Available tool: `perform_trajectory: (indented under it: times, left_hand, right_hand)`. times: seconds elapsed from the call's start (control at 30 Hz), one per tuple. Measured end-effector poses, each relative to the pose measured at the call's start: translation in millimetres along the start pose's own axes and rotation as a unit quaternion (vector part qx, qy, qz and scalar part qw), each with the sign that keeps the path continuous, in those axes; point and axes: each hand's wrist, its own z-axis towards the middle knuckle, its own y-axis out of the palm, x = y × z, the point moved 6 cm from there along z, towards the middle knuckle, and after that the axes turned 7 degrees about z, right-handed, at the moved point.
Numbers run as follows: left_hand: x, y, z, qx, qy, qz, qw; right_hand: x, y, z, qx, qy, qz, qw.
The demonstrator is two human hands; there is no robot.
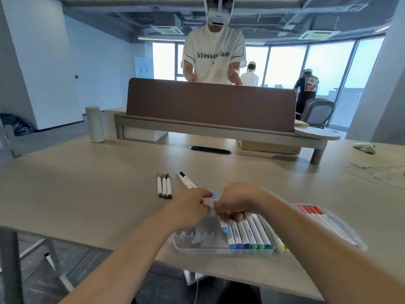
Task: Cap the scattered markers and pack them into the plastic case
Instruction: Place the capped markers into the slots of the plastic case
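White marker with light-blue ends held over a clear plastic case at the near edge of the table.
Right hand had its fingers clamped round the barrel; left hand stretched a forefinger to the upper cap, though whether it pinched was unclear. Blue and green markers lay in the case; three brown-capped markers and a black-capped marker lay beyond.
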Motion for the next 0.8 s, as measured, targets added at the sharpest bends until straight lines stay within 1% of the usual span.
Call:
perform_trajectory:
  times: [0.07, 0.17, 0.23, 0.33, 0.47, 0.57, 0.67, 0.8]
  left_hand:
    - [7.3, 7.9, -3.3, -0.025, 0.011, 0.027, 0.999]
    - [20.2, 11.6, -7.6, -0.057, 0.055, 0.115, 0.990]
    - [24.4, 12.4, -10.4, -0.080, 0.071, 0.131, 0.986]
    - [25.9, 16.2, -11.5, -0.108, 0.086, 0.141, 0.980]
    - [24.5, 20.1, -10.6, -0.110, 0.078, 0.132, 0.982]
    - [19.5, 22.4, -7.9, -0.095, 0.078, 0.141, 0.982]
    - [17.1, 23.5, -4.6, -0.086, 0.069, 0.120, 0.987]
    - [22.4, 25.2, -0.5, -0.081, 0.089, 0.135, 0.984]
  right_hand:
    - [5.0, 5.2, -5.1, -0.024, -0.005, -0.006, 1.000]
    - [8.1, 3.0, -8.5, -0.013, -0.023, -0.021, 0.999]
    - [11.0, 0.4, -5.4, -0.005, -0.029, -0.017, 0.999]
    - [16.6, 1.2, 1.6, -0.015, -0.027, 0.005, 1.000]
    - [19.6, 1.6, 7.9, -0.041, -0.021, 0.020, 0.999]
    - [21.7, 2.1, 13.6, -0.060, -0.008, -0.008, 0.998]
    - [22.6, 2.1, 16.7, -0.061, -0.006, -0.020, 0.998]
    - [21.2, 1.5, 17.9, -0.057, -0.006, -0.035, 0.998]
